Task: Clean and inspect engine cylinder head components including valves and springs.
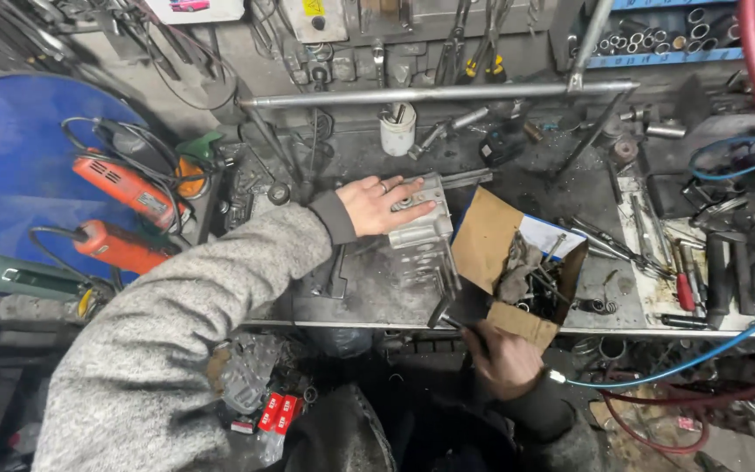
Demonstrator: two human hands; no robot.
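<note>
My left hand [384,204] lies flat on a grey cast metal part [421,229] in the middle of the workbench, fingers spread over its top. My right hand [502,360] is at the bench's front edge, closed around the handle of a dark tool [444,308] that points up toward the metal part. Just right of the part stands an open cardboard box [491,236] holding dirty bolts, springs and small parts.
Orange and green power tools [120,218] lie on a blue drum at left. A white cup [397,131] and a long steel tube [430,93] sit at the back. Screwdrivers and hand tools [675,262] crowd the right side. A blue hose [701,354] runs across the front right.
</note>
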